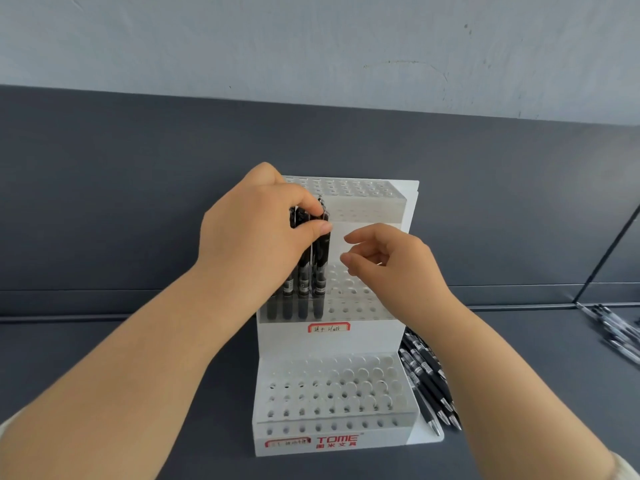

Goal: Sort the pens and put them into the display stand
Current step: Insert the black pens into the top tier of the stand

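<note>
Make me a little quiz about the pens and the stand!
1. True or false: the right hand holds a pen.
2. Where do the loose pens lie, compared with the display stand? A: on its left; B: on its right; C: on its top tier.
3. Fill the gap: the left hand grips the standing pens in the stand's ___ tier.
Key: 1 false, it holds nothing. 2 B. 3 middle.

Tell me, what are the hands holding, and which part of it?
The left hand pinches the black pens near their top ends, standing in the display stand. The right hand holds nothing.
</note>
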`<move>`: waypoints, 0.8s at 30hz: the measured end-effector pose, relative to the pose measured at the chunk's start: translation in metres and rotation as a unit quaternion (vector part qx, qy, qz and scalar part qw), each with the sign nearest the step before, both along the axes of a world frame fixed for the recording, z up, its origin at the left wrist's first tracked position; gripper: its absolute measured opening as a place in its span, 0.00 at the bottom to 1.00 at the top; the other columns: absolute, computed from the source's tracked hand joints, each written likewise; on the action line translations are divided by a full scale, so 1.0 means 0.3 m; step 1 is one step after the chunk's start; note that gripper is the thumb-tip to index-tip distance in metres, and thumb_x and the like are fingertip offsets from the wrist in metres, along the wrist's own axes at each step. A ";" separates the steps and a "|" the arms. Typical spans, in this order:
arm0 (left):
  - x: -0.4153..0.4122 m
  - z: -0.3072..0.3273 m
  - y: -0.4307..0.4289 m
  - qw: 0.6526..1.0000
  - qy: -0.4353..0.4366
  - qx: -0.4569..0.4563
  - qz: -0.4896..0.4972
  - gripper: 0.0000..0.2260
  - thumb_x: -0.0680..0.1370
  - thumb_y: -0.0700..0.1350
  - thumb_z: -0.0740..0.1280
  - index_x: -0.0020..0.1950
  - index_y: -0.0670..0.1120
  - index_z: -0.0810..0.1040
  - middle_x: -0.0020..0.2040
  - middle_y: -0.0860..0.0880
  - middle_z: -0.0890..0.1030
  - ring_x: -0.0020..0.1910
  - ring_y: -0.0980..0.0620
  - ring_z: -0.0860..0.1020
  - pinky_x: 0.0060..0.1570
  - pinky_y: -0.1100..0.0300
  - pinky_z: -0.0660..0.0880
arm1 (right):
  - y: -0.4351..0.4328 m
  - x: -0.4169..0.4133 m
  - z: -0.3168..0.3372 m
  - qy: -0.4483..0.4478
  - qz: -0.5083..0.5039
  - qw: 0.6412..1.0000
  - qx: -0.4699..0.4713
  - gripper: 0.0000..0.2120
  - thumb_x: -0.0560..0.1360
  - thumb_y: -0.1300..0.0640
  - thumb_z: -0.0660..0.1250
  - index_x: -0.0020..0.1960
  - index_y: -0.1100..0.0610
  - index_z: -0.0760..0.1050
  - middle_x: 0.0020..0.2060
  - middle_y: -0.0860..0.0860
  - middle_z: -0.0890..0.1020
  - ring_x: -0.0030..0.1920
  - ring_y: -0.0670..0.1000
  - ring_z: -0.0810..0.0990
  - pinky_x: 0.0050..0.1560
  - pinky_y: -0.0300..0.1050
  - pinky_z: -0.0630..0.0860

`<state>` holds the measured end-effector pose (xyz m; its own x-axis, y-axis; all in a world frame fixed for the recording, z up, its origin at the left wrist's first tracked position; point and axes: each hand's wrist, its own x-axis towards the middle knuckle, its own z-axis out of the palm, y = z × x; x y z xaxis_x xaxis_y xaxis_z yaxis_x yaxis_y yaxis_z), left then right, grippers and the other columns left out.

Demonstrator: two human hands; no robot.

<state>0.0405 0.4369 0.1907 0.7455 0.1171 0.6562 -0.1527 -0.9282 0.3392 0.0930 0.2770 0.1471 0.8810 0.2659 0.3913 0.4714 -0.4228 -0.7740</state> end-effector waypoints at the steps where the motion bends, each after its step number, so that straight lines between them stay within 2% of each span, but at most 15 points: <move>1: 0.000 -0.004 -0.001 1.000 -0.011 0.007 0.003 0.06 0.72 0.58 0.69 0.47 0.60 0.80 0.40 0.61 0.66 0.37 0.58 0.67 0.34 0.70 0.61 | -0.003 -0.001 -0.004 0.001 -0.001 1.000 0.001 0.07 0.74 0.55 0.70 0.49 0.46 0.75 0.39 0.45 0.82 0.41 0.44 0.81 0.39 0.29 0.76; 4: -0.005 -0.021 -0.011 0.997 -0.061 0.033 -0.027 0.06 0.72 0.54 0.71 0.47 0.56 0.80 0.37 0.59 0.65 0.35 0.58 0.67 0.34 0.70 0.63 | -0.021 -0.003 -0.019 0.008 -0.006 1.000 0.007 0.07 0.73 0.55 0.70 0.49 0.46 0.76 0.38 0.46 0.82 0.41 0.44 0.81 0.40 0.30 0.76; 6: -0.010 -0.038 -0.032 0.991 -0.087 0.066 -0.077 0.06 0.72 0.50 0.72 0.47 0.51 0.81 0.38 0.59 0.66 0.34 0.58 0.68 0.31 0.66 0.67 | -0.040 -0.003 -0.031 0.012 -0.013 1.000 0.014 0.07 0.73 0.56 0.70 0.48 0.46 0.76 0.38 0.46 0.82 0.40 0.44 0.81 0.39 0.29 0.76; 9: -0.012 -0.085 -0.095 0.981 -0.080 0.105 -0.141 0.06 0.74 0.49 0.68 0.47 0.49 0.81 0.38 0.57 0.69 0.31 0.56 0.71 0.28 0.61 0.72 | -0.083 -0.006 -0.054 0.002 -0.026 0.999 0.027 0.07 0.73 0.57 0.70 0.49 0.48 0.77 0.38 0.46 0.82 0.39 0.43 0.81 0.41 0.30 0.75; 13: 0.007 -0.175 -0.218 0.974 -0.015 0.103 -0.201 0.08 0.74 0.48 0.65 0.49 0.47 0.81 0.40 0.51 0.78 0.34 0.50 0.79 0.29 0.53 0.78 | -0.188 -0.006 -0.090 -0.019 -0.080 0.993 0.083 0.08 0.73 0.60 0.69 0.49 0.50 0.78 0.38 0.44 0.82 0.38 0.40 0.79 0.42 0.30 0.74; 16: 0.025 -0.227 -0.325 0.971 0.039 0.096 -0.214 0.08 0.76 0.46 0.66 0.53 0.46 0.79 0.44 0.49 0.78 0.40 0.47 0.79 0.36 0.50 0.78 | -0.300 0.019 -0.130 0.003 -0.113 0.989 0.099 0.08 0.73 0.60 0.69 0.49 0.49 0.78 0.38 0.47 0.82 0.39 0.46 0.80 0.44 0.39 0.76; 18: 0.033 -0.267 -0.402 0.970 0.077 0.084 -0.215 0.10 0.79 0.47 0.62 0.57 0.47 0.77 0.49 0.49 0.77 0.45 0.47 0.78 0.43 0.50 0.77 | -0.381 0.042 -0.164 0.033 -0.122 0.989 0.075 0.07 0.74 0.58 0.69 0.48 0.48 0.77 0.38 0.47 0.82 0.40 0.47 0.80 0.44 0.39 0.75; 20: 0.041 -0.316 -0.483 0.965 0.138 0.090 -0.206 0.11 0.80 0.48 0.59 0.60 0.48 0.75 0.52 0.50 0.75 0.49 0.49 0.76 0.47 0.51 0.75 | -0.455 0.062 -0.206 0.068 -0.127 0.989 0.024 0.06 0.74 0.57 0.69 0.48 0.48 0.76 0.40 0.45 0.82 0.41 0.44 0.79 0.41 0.33 0.73; 24: 0.090 -0.415 -0.603 0.957 0.225 0.104 -0.153 0.10 0.81 0.45 0.57 0.59 0.47 0.74 0.53 0.50 0.73 0.50 0.48 0.75 0.49 0.51 0.74 | -0.577 0.115 -0.315 0.143 -0.123 0.980 -0.069 0.02 0.74 0.55 0.68 0.47 0.50 0.77 0.40 0.43 0.80 0.40 0.41 0.76 0.37 0.30 0.69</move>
